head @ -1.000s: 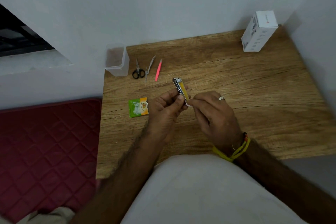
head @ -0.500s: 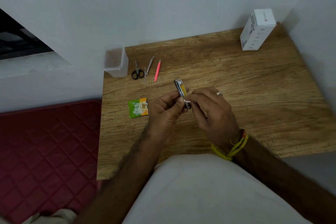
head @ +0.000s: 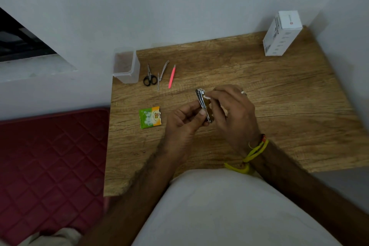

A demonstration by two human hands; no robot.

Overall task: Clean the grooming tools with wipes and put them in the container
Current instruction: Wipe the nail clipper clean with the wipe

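Head view: above the wooden bench (head: 279, 106), the left hand (head: 183, 124) pinches the nail clipper (head: 202, 104) by its lower end. The right hand (head: 233, 114) pinches a small white wipe (head: 205, 97) against the clipper's upper part. The clear container (head: 125, 66) stands at the bench's far-left corner, scissors (head: 149, 78) just beside it.
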